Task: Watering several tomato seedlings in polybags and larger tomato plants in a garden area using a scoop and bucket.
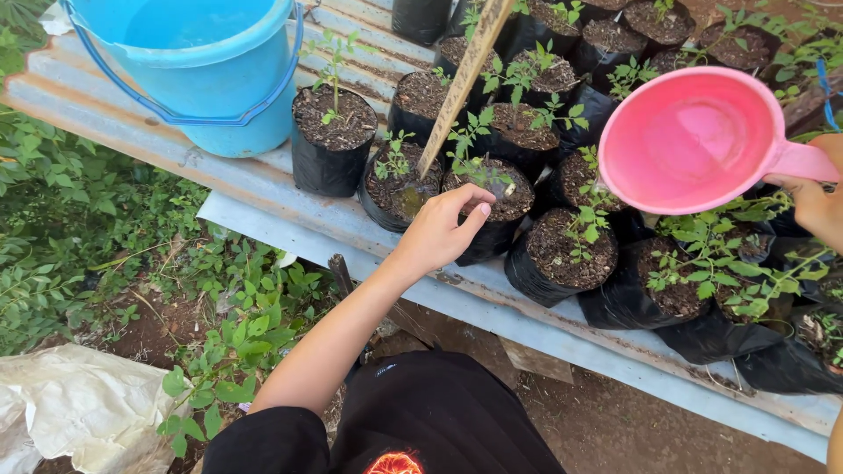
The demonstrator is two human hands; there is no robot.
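**potshed_lurker:** standing right by the bench here. The right hand (pixel 812 197) is wrapped closed around the handle of the pink scoop (pixel 694 140), which hangs tilted over the seedling bags well to the right of the blue bucket (pixel 198 66). Can't see any water in the bowl from here. The left hand (pixel 439 230) is loosely curled, fingers half open, holding nothing, its fingertips right at the rim of one black seedling bag (pixel 487 206), the one at the foot of the leaning wooden stake (pixel 461 83), a couple of bags right of the bucket

**dirtunderthenails:** how do those things handle, you reckon?

**potshed_lurker:** the scoop looks like thin rigid plastic, so I'd guess it's light empty and a bit nose-heavy when full. The handle is the obvious grip, and it'd likely be slick when wet. The bags are the fussy part: soft film full of soil, floppy walls, probably fairly heavy for their size. I'd cup one low around the sides or under the base, never by the seedling (pixel 474 145), those stems look thin and snappy. They all sit on corrugated metal sheet (pixel 263 180), same as the bucket, so the footing is ridged and tippy
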